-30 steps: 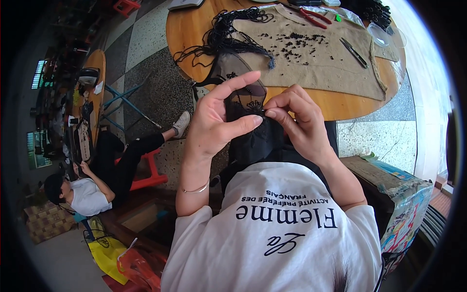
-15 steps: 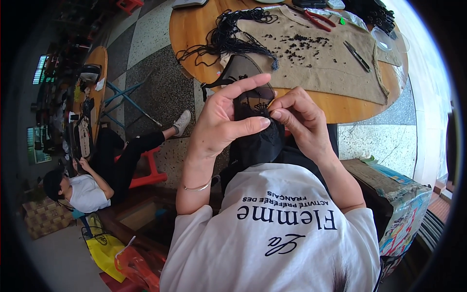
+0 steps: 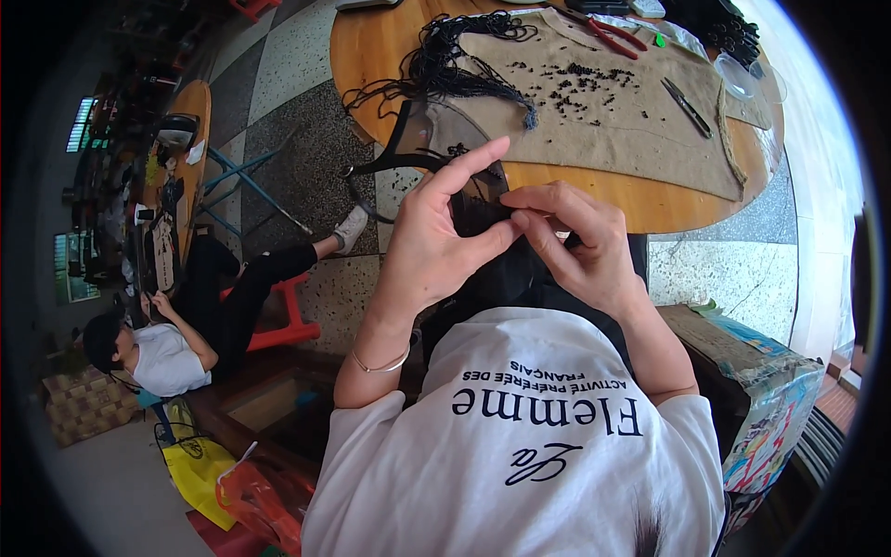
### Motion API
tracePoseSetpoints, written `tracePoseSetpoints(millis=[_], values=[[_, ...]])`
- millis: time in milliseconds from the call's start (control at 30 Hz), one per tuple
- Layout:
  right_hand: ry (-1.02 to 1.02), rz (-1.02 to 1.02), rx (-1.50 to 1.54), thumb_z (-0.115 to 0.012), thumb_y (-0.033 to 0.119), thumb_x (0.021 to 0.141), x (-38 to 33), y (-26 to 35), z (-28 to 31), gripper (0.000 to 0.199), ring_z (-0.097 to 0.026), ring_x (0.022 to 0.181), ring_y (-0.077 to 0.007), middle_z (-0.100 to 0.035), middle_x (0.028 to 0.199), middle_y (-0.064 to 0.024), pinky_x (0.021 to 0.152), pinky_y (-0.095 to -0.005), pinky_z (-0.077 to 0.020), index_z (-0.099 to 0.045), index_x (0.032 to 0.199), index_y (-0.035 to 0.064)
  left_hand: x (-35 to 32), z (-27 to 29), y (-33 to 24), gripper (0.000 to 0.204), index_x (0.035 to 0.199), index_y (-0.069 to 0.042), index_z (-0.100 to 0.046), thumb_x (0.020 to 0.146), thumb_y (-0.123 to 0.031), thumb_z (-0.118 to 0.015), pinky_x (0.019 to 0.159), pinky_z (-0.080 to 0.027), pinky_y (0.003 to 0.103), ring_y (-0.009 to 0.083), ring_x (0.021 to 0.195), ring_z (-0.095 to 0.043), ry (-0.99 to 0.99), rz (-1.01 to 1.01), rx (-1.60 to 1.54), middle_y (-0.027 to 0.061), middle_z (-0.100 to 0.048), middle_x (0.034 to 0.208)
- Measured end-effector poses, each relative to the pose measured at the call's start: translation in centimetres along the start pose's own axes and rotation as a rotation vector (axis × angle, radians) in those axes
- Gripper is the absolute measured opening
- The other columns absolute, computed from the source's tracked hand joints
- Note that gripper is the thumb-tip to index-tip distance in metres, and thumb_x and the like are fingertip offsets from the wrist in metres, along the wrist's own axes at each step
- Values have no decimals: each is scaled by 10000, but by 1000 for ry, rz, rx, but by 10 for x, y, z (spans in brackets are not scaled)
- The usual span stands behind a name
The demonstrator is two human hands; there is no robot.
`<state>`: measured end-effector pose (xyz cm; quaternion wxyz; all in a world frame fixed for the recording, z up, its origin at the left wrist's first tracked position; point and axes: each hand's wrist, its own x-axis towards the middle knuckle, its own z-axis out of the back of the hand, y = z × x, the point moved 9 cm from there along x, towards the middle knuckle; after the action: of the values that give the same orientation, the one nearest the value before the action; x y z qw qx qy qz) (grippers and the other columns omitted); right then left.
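A black sheer mesh garment (image 3: 476, 209) with thin straps and dark beading hangs between my hands, over my lap at the table edge. My left hand (image 3: 436, 227) holds it from the left; the index finger stretches along it and the thumb tip presses at its near edge, while the other fingers are hidden behind the cloth. My right hand (image 3: 577, 237) pinches thumb and forefinger together at the garment's right side, touching near my left thumb. What lies in that pinch is too small to make out.
On the round wooden table (image 3: 594, 200) lies a beige cloth (image 3: 608, 148) with scattered black beads (image 3: 585, 84). Dark cords (image 3: 445, 60), red-handled pliers (image 3: 608, 39), snips (image 3: 687, 107) and a clear lid (image 3: 733, 76) are there too. Another person (image 3: 153, 353) sits at left; a box (image 3: 742, 371) stands at right.
My right fingertips have moved slightly left and now meet my left thumb at the cloth. The garment's strap has swung out to the left; the table sits slightly further right in view.
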<state>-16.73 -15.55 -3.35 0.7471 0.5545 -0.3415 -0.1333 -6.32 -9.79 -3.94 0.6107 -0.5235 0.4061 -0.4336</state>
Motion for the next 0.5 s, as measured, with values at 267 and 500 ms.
tracePoseSetpoints(millis=[267, 500], values=[[-250, 318, 22, -445, -8, 932, -6, 10, 15, 104, -597, 628, -145, -628, 921, -149, 580, -226, -499, -508, 1015, -5, -6, 16, 5, 592, 1250, -65, -537, 690, -3, -718, 784, -467, 283, 150, 861, -577, -207, -61, 196, 115, -619, 1023], [-646, 106, 684, -450, 95, 959, -45, -33, 242, 181, -523, 819, -136, -539, 961, -89, 735, -231, -490, -462, 1089, -29, -41, 87, 8, 590, 1245, -89, -548, 685, -31, -724, 756, -465, 310, 181, 786, -561, -525, -50, 453, 108, -606, 902]])
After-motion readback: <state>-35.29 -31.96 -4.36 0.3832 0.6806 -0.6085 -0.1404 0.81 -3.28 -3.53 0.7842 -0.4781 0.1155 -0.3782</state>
